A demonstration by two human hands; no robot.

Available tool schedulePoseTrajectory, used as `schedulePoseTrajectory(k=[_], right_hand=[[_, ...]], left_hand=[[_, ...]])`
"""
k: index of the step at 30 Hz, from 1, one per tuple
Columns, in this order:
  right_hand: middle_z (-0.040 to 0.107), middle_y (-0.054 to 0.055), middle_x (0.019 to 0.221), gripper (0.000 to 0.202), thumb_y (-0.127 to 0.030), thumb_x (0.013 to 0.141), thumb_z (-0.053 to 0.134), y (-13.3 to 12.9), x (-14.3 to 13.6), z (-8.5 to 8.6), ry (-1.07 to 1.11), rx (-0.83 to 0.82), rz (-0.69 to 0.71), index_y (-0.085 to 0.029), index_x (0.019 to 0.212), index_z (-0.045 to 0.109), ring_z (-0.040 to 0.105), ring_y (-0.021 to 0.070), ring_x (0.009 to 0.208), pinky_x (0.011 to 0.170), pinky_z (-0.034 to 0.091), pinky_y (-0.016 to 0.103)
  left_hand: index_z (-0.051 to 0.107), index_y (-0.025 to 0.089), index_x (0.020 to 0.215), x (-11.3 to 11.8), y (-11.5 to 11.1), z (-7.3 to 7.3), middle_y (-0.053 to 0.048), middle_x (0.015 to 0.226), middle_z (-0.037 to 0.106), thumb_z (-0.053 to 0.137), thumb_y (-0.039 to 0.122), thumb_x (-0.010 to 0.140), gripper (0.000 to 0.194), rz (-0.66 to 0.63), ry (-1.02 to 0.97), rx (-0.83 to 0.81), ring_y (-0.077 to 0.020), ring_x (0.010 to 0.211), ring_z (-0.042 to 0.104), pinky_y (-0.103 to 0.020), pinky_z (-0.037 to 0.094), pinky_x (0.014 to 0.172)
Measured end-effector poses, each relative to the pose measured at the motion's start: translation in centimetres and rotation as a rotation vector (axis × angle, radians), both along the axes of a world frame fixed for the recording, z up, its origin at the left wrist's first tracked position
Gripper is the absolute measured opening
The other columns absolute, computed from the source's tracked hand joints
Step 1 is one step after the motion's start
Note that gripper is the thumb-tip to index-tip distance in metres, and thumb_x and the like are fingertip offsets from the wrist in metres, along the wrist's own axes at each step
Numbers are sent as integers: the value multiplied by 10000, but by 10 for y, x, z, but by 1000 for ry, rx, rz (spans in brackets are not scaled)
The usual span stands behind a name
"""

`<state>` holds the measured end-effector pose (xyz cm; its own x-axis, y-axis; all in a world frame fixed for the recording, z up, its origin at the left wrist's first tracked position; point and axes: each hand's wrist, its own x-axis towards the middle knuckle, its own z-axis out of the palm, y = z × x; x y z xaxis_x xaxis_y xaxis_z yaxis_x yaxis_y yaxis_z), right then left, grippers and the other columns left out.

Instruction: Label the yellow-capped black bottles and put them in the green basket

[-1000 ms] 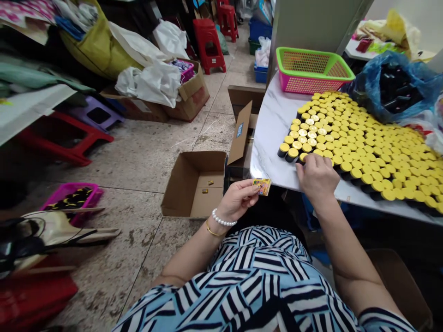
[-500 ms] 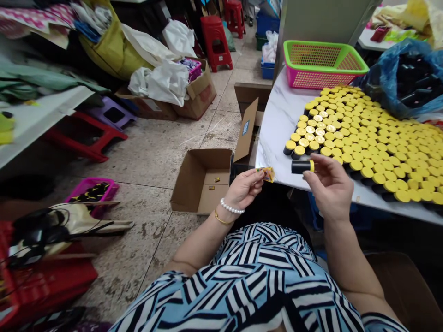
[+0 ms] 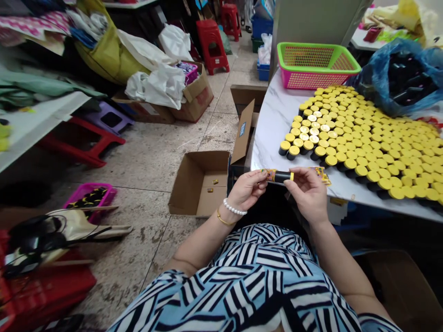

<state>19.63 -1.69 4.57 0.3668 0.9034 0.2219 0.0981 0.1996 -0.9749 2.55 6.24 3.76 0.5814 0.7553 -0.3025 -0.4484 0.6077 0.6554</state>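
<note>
My left hand pinches a small yellow-orange printed sleeve between thumb and fingers. In my right hand is a black tube with a yellow cap, gripped near the capped end. The tube lies level, its black end meeting the sleeve; whether it has gone inside, I cannot tell. Behind my right fingers, more printed sleeves lie at the table edge. Many similar yellow-capped black tubes stand packed on the white marbled table to the right.
A green-and-pink basket and a blue plastic bag of black pieces sit at the table's back. On the floor left of it, an open cardboard box holds two small tubes. A pink basket and red stool stand farther off.
My right hand has moved left with the tube, bringing its black end against the sleeve in my left hand. The sleeves at the table edge have come into view.
</note>
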Motion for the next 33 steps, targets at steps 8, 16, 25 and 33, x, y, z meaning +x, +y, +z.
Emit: schedulePoseTrajectory(k=[8,16,25,33], right_hand=[[733,75,1133,294,-351,844,771,-1,-7,-7,2,-32,-15,-263,1095,647,738,228,1033,918,634,378],[745,25,1010,265,-294,869,765,-1,-18,-19,216,21,51,-250,1094,631,753,178,907,883,618,336],[645,55,1122,307,-203,829,806,-11,-12,-11,-14,242,-88,-270,1117,720,662,203,1062,946,571,364],[660,65,1180,381,-199,852,796,-18,-1,-13,-237,177,13,-319,1209,740,669,230,1081,918,598,408]], left_hand=[[747,62,847,1,-5,-4,-2,629,558,897,372,720,367,72,116,82,-29,513,417,-138,191,404],[801,69,850,-7,-15,-4,-85,768,675,876,375,757,329,73,126,176,-71,611,526,-162,336,457],[751,198,1236,-13,-17,4,-135,1275,689,838,281,812,440,218,122,361,-155,927,658,-221,556,684],[725,150,1099,-4,-13,-3,-67,946,754,872,202,772,362,-61,92,456,-134,729,686,-251,599,639]])
